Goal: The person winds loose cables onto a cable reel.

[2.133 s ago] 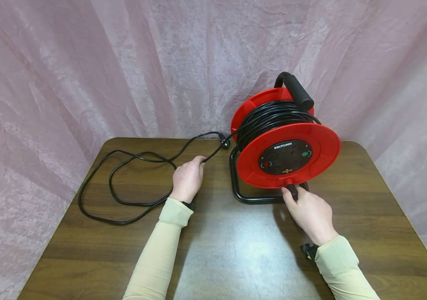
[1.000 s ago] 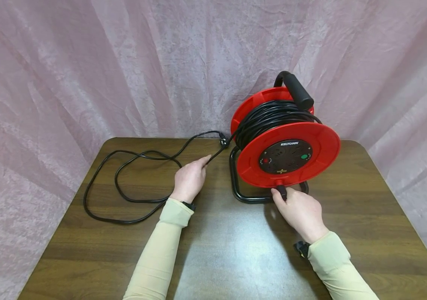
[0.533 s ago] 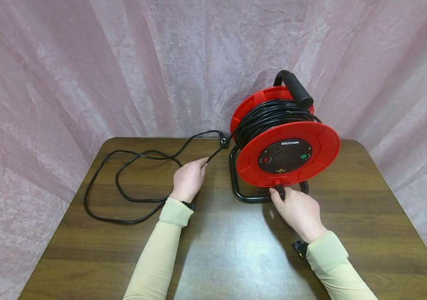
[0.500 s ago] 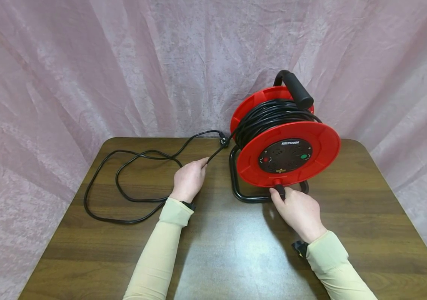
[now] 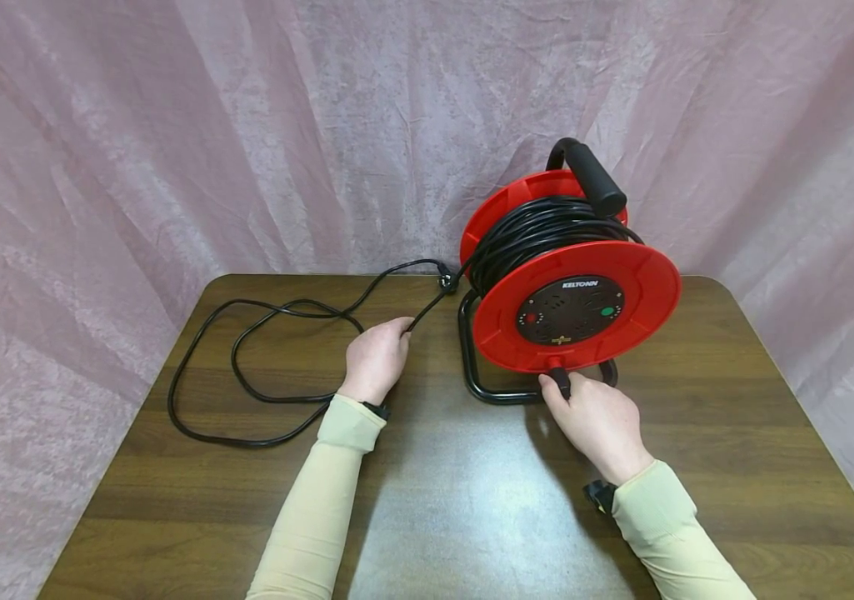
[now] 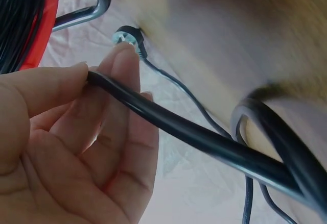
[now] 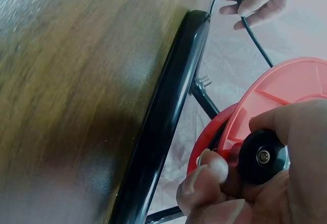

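Note:
A red cable reel [image 5: 644,287] with black cable wound on its drum stands at the right of the table in the head view. My left hand [image 5: 377,360] pinches the black cable [image 6: 168,122] between thumb and fingers, and a slanting stretch runs from there up to the drum. At the reel's lower rim my right hand [image 5: 599,425] grips the black crank knob [image 7: 263,156], thumb on one side and fingers curled round the other. Loose cable lies in loops left of my left hand, ending in a plug [image 5: 446,281] near the table's back edge.
The reel's black tube stand [image 5: 505,398] rests on the wooden table [image 5: 704,467]. Its padded carry handle [image 5: 595,179] rises above the drum. A pink curtain [image 5: 322,125] hangs right behind the table.
The reel's face has turned a little clockwise, the knob and my right hand shifting left before stopping. The loose loops have drawn slightly rightward. My left hand still holds the cable, nearly in place.

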Tool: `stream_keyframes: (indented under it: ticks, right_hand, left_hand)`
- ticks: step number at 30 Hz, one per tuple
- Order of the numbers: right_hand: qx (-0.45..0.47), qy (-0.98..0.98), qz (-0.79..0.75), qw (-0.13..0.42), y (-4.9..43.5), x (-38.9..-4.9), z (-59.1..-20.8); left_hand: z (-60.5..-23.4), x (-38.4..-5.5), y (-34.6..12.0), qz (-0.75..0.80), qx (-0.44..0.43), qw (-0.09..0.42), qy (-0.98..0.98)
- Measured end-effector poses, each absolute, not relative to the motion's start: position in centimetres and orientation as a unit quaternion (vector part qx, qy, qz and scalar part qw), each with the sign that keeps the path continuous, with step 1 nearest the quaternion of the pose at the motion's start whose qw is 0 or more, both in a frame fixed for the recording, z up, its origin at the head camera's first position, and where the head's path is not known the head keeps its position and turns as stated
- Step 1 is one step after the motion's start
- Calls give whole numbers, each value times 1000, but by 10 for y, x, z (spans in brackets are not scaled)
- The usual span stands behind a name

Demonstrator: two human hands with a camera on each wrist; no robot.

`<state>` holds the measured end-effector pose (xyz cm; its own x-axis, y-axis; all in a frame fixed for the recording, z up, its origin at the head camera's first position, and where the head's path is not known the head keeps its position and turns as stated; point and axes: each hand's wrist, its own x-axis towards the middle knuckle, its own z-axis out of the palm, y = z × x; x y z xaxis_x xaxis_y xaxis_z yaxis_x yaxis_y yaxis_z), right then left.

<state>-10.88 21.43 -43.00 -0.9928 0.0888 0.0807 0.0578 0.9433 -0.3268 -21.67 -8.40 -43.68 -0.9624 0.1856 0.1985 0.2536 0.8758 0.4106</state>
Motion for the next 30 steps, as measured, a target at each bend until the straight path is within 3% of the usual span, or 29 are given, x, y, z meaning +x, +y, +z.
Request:
stream_keyframes:
  ticks: [17,30]
  right_hand:
    - [-39,-983,172,44,213,-109,-431]
    - [-36,-983,174,44,205,-109,-432]
  left_hand:
    - [-438,-216,-86,-219,-121,94,-964]
    - [-437,-219,-85,-225,-110,50,-967]
